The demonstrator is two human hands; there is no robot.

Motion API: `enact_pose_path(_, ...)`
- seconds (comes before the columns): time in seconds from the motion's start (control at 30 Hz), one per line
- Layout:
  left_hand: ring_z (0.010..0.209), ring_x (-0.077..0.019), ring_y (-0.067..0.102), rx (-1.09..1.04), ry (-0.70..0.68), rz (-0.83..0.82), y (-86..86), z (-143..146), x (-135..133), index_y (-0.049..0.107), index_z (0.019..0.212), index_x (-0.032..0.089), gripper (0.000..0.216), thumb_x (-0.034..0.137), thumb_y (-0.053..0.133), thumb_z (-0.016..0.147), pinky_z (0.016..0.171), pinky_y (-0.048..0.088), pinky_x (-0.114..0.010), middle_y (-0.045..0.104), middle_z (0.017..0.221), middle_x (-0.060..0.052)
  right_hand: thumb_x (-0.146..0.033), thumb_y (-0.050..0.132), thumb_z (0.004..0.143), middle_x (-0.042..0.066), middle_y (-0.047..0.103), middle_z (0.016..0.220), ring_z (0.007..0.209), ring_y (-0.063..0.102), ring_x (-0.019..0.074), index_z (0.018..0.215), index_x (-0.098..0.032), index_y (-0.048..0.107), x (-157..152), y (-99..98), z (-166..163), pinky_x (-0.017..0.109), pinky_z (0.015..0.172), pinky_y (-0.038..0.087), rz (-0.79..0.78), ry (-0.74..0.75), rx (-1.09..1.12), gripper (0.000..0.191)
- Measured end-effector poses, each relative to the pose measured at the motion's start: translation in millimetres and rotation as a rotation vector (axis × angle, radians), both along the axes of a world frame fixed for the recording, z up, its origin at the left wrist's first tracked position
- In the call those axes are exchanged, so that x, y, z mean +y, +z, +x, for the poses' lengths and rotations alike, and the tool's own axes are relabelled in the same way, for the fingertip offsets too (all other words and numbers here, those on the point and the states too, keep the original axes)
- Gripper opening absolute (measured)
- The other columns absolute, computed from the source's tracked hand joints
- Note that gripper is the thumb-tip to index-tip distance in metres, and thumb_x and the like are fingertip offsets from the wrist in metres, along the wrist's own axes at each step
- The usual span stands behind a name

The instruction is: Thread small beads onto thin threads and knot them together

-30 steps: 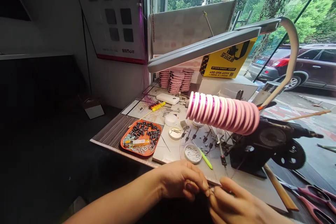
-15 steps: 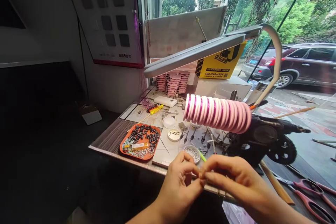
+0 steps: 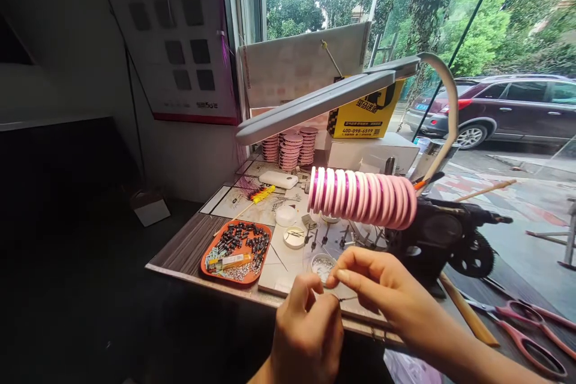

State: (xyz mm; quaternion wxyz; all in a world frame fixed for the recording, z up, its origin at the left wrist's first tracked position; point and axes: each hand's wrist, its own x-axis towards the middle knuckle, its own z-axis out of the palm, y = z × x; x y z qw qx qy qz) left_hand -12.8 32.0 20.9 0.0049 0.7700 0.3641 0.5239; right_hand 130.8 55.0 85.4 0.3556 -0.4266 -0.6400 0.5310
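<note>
My left hand [image 3: 308,327] is curled closed in front of the table's front edge. Out of its fingertips, to the right, pokes a thin dark wire-like piece [image 3: 346,298]. Thumb and forefinger of my right hand [image 3: 378,282] are pinched together just above and right of the left one; whatever they hold is too small to make out. Right behind these fingertips is a small white dish [image 3: 314,259] of tiny pale beads, partly covered by the right hand. A round white lid [image 3: 294,245] with thin dark pieces on it lies farther left.
An orange tray [image 3: 203,264] holds black and silvery small parts and a yellow-labelled item. A black machine [image 3: 432,237] carries a pink ribbed roller [image 3: 364,198]. Pink-handled scissors [image 3: 524,330] and a wooden stick [image 3: 470,312] lie at right. A grey lamp [image 3: 315,102] hangs over the table.
My hands, fingertips together before, have drawn apart. The left has turned and curled lower; the right has shifted up and left to the bead dish. The whole view has swung slightly right.
</note>
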Motion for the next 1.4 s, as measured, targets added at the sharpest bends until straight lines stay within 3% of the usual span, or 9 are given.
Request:
enact_pose_path(0.17,0.05,-0.0124,0.045,0.186,-0.057,0.297,3.5,-5,6,0.059,0.076,0.011,0.018,-0.002,0.048,0.072,0.044,0.037,-0.025,0.063,0.075,-0.01,-0.036,0.055,0.079,-0.007,0.037,0.054,0.043,0.02,0.0052,0.068,-0.015,0.052,4,1.2,-2,0.019,0.039,0.014,-0.013,0.021,0.003,0.024)
enact_pose_path(0.27,0.052,-0.0132,0.049,0.172,-0.229,0.185,13.9,-8,7,0.059,0.073,0.011,0.02,-0.003,0.045,0.072,0.048,0.039,-0.025,0.066,0.071,-0.01,-0.031,0.051,0.083,-0.005,0.042,0.058,0.046,0.028,0.0062,0.071,-0.015,0.052,2,-0.6,1,0.018,0.04,0.022,0.069,0.037,-0.051,0.02)
enact_pose_path(0.47,0.046,-0.0056,0.039,-0.52,-0.484,-1.331,28.5,-8,14,0.058,0.055,0.013,0.002,0.013,0.058,0.057,0.042,0.028,-0.018,0.054,0.056,0.001,-0.007,0.04,0.087,0.002,0.056,0.07,0.055,0.046,0.0111,0.086,-0.016,0.055,-11,-17.6,15,0.021,0.048,0.038,1.109,0.179,-0.365,0.017)
enact_pose_path(0.6,0.038,-0.003,0.023,-0.657,-0.556,-1.68,28.2,-7,22,0.057,0.051,0.013,0.004,0.014,0.057,0.047,0.036,0.014,-0.017,0.045,0.045,0.006,-0.002,0.036,0.089,0.001,0.055,0.053,0.044,0.045,0.0117,0.075,-0.01,0.064,-16,-31.3,17,0.027,0.041,0.03,1.571,0.274,-0.608,0.032)
enact_pose_path(0.9,0.042,-0.0052,0.028,-0.586,-0.493,-1.567,29.4,-7,17,0.053,0.051,0.015,0.004,0.014,0.057,0.05,0.038,0.019,-0.019,0.046,0.051,0.004,-0.009,0.03,0.095,0.003,0.059,0.056,0.048,0.046,0.0125,0.073,-0.011,0.062,-16,-40.6,12,0.026,0.044,0.034,1.449,0.215,-0.46,0.039)
enact_pose_path(1.1,0.059,-0.012,0.048,-0.008,-0.149,-0.233,14.1,-10,3,0.062,0.068,0.012,0.015,0.003,0.049,0.072,0.05,0.038,-0.023,0.054,0.078,-0.008,-0.032,0.047,0.091,0.0,0.058,0.069,0.064,0.055,0.0129,0.078,-0.017,0.058,-9,-21.2,6,0.02,0.059,0.044,0.395,0.023,-0.117,0.022)
enact_pose_path(1.2,0.048,-0.0117,0.044,0.239,-0.103,0.271,9.6,-12,2,0.059,0.065,0.012,0.021,-0.003,0.045,0.072,0.043,0.033,-0.026,0.061,0.072,-0.009,-0.034,0.053,0.085,0.0,0.059,0.068,0.067,0.055,0.0135,0.073,-0.017,0.054,-1,-7.0,0,0.021,0.063,0.045,0.12,0.015,0.017,0.021)
enact_pose_path(1.3,0.052,-0.0131,0.049,0.194,-0.285,0.094,18.2,-14,5,0.057,0.062,0.012,0.021,-0.002,0.045,0.072,0.046,0.035,-0.026,0.062,0.066,-0.008,-0.031,0.051,0.086,0.0,0.059,0.07,0.065,0.055,0.0131,0.077,-0.017,0.054,0,-4.7,2,0.021,0.061,0.045,0.195,0.034,-0.058,0.016)
enact_pose_path(1.4,0.051,-0.0094,0.045,-0.287,-0.438,-0.842,31.5,-12,11,0.056,0.057,0.014,0.009,0.01,0.053,0.065,0.045,0.033,-0.021,0.057,0.06,-0.003,-0.021,0.05,0.088,0.001,0.059,0.073,0.06,0.053,0.0117,0.09,-0.019,0.056,-6,-15.6,11,0.021,0.054,0.043,0.695,0.09,-0.274,0.007)
